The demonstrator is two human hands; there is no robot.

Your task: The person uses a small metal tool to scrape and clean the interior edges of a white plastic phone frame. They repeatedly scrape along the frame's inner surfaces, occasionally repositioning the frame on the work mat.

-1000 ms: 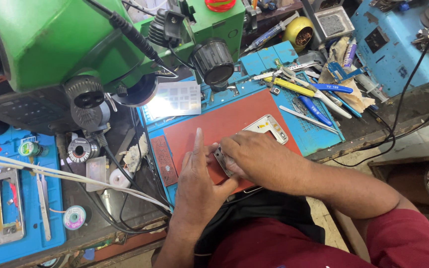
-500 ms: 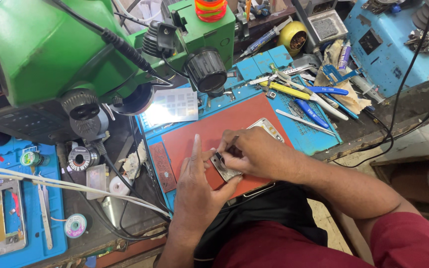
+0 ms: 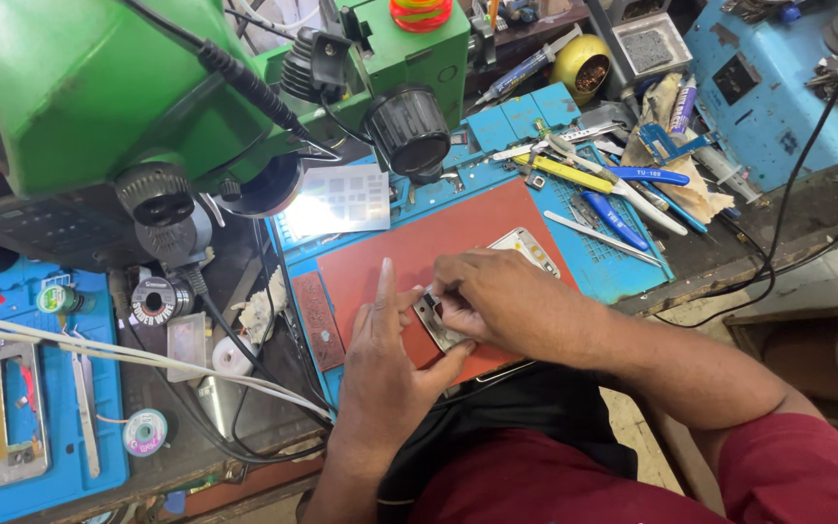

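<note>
Phone frame (image 3: 526,245), centre frame, on red mat (image 3: 409,252): left hand (image 3: 385,359) steadies its lower edge, right hand (image 3: 497,301) pinches it. Tools (image 3: 623,189) crowd right; bare mat left.

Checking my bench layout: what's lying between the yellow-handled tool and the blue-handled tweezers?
In the head view, the blue pen-shaped tool lies between the yellow-handled tool and the blue-handled tweezers.

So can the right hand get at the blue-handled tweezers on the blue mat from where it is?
Probably yes: the blue-handled tweezers lie uncovered beyond the right hand, nothing between, but that hand is busy on the small metal part.
</note>
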